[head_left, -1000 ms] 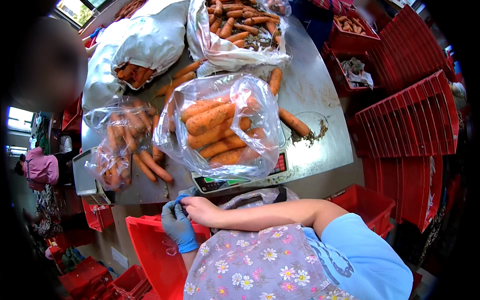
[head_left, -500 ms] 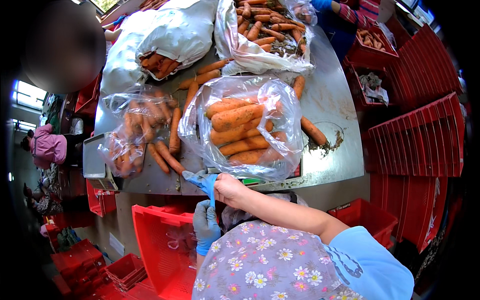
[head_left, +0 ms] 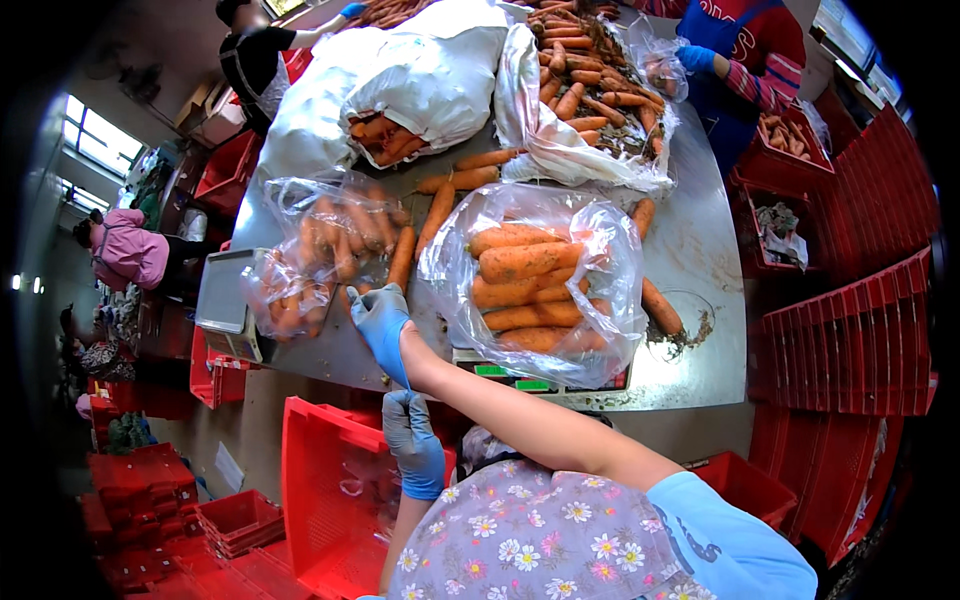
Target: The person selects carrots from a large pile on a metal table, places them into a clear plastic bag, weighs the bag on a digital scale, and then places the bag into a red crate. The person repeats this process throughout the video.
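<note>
My right hand point(head_left: 381, 322) reaches across to the left over the table's front edge in a blue-grey glove, its fingers somewhat apart and holding nothing. Below it, my left hand point(head_left: 413, 445), gloved too, pinches the stretched blue cuff point(head_left: 405, 374) at the right wrist. A clear plastic bag of carrots point(head_left: 530, 290) lies on a scale point(head_left: 490, 370) just right of my right hand. To its left are more bagged carrots point(head_left: 340, 240), and a loose carrot point(head_left: 402, 258) lies beyond the fingertips.
White sacks of carrots point(head_left: 430, 80) lie at the back of the metal table point(head_left: 700, 250). A second scale point(head_left: 225, 290) stands at the left. Red crates point(head_left: 325, 500) sit below and at the right. Co-workers point(head_left: 750, 60) stand across the table.
My right hand has slid into the glove and moved up and left; it was bare at the knuckles before. My left hand still pulls at the cuff. The view has shifted.
</note>
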Motion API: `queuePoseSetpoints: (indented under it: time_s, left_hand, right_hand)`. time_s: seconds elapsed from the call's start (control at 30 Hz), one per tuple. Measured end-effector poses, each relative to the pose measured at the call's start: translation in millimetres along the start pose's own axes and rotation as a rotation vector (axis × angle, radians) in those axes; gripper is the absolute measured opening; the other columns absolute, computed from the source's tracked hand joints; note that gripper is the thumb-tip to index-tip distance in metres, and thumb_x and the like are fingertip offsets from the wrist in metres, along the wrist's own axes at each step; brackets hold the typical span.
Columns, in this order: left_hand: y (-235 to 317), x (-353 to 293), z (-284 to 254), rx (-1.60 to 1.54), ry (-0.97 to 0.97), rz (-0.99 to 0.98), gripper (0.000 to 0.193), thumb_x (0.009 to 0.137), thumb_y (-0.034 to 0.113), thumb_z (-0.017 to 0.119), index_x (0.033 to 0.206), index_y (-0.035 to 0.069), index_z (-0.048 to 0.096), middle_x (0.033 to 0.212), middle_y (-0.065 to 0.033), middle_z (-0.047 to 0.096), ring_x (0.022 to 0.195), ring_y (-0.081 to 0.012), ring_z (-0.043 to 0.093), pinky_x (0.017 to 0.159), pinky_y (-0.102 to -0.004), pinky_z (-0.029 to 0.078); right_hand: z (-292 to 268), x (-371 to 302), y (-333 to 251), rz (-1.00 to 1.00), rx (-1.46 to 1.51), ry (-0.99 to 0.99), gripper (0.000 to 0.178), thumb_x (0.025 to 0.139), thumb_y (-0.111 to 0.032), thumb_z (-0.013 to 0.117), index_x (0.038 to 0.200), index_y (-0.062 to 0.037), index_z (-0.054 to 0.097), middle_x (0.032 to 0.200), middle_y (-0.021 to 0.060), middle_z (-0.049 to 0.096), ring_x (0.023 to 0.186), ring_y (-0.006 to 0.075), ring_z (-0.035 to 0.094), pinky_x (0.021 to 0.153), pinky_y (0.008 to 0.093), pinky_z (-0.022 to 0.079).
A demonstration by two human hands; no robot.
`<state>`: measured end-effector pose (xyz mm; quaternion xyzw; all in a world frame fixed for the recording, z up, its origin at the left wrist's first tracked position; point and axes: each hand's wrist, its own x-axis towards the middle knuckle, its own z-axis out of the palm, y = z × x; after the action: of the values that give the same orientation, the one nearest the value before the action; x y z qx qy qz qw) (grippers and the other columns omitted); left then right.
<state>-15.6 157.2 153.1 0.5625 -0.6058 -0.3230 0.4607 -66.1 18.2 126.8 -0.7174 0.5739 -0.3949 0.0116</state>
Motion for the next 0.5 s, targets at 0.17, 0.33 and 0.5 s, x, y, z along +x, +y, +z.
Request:
queuePoseSetpoints:
  time_s: [0.17,0.33,0.5]
  left_hand:
    - [0.7,9.0,1.1,0.007,0.016,0.054,0.014,0.093,0.007,0.047,0.08,0.009,0.043,0.069,0.0058,0.034,0.06,-0.0031,0.029,0.052,-0.0193,0.026]
    - [0.7,5.7,4.1,-0.015,-0.081,-0.019,0.014,0.088,0.004,0.051,0.076,0.002,0.043,0.068,-0.0078,0.04,0.064,-0.0174,0.037,0.061,-0.0289,0.038]
    - [8.3,17.8,-3.0,-0.001,-0.148,0.057,0.012,0.085,0.001,0.053,0.075,0.001,0.046,0.067,-0.0095,0.043,0.061,-0.0203,0.041,0.058,-0.0297,0.039]
  right_hand:
    - [-0.2,36.1,-5.7,0.406,0.66,0.05,0.018,0.08,-0.018,0.058,0.079,-0.0001,0.06,0.081,0.0178,0.056,0.075,0.0336,0.054,0.066,0.0406,0.041]
    - [-21.9,40.6,1.6,0.008,0.218,0.162,0.037,0.077,-0.034,0.06,0.099,-0.0044,0.063,0.119,0.0238,0.052,0.116,0.0369,0.044,0.1,0.0432,0.028]
    - [-43.8,37.5,-5.3,-0.217,0.217,-0.063,0.054,0.076,-0.045,0.059,0.113,-0.0049,0.058,0.124,0.0234,0.048,0.119,0.0374,0.041,0.104,0.0455,0.027]
